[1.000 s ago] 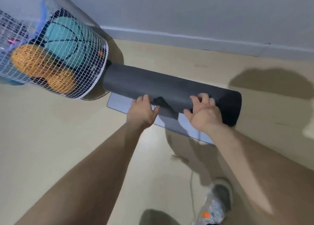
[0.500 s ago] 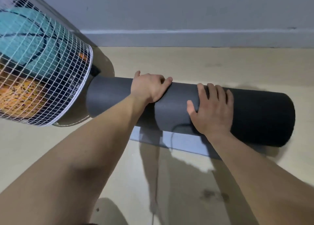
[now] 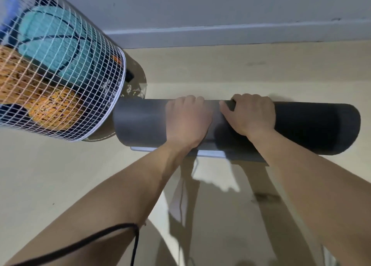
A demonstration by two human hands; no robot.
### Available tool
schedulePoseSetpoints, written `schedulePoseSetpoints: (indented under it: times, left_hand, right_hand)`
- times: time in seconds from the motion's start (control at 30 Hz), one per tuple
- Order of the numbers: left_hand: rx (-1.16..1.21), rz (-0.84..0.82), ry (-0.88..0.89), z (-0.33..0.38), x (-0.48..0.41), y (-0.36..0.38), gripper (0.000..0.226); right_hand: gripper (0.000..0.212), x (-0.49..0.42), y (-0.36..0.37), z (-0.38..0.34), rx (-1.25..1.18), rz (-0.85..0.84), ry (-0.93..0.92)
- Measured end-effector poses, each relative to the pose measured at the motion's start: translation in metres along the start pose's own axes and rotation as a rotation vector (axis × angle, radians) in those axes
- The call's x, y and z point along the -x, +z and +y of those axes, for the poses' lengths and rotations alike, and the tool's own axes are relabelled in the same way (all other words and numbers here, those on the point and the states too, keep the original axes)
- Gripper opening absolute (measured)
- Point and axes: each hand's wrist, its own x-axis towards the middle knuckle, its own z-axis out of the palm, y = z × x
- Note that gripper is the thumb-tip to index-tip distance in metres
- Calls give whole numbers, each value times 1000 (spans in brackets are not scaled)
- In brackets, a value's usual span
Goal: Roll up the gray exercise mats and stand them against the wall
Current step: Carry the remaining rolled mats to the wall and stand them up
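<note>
A gray exercise mat (image 3: 140, 123) lies rolled into a thick tube across the beige floor, parallel to the wall. Only a thin strip of its unrolled end (image 3: 212, 154) shows under the near side. My left hand (image 3: 187, 121) is curled over the top of the roll near its middle. Just to the right, my right hand (image 3: 251, 115) grips the roll, with the fingers hooked over its far edge. The roll's left end touches the wire basket.
A white wire basket (image 3: 104, 109) with a teal ball (image 3: 52, 42) and orange balls (image 3: 52, 107) stands at the left, against the roll's end. The gray wall with its baseboard (image 3: 220, 34) runs a short way beyond the roll. A black cord (image 3: 100, 237) crosses my left forearm.
Both hands have moved up over the top of the roll and closer together. The mat has rolled farther toward the wall, leaving less flat mat showing. The view has moved closer.
</note>
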Motion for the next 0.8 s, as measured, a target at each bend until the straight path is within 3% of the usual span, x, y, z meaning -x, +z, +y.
schedulePoseSetpoints:
  times: [0.1,0.23,0.53,0.67,0.8]
  left_hand:
    - [65,-178,65,-17,-17,-20,51]
    - [173,-509,2,-30,-37,-29,61]
    - [69,-264,40,-23,-1,-26,57]
    - [98,-137,5,-22,-9,-9,43]
    - [74,-197,-37,-22,-33,3,44]
  right_hand:
    - [69,22,1,-1,-7,39,12]
    - [65,53,10,-4,-22,87,7]
    - [69,67,11,-8,-31,44,6]
    - [70,53,17,-9,-22,40,0]
    - [71,26,18,-8,-25,-8,-10]
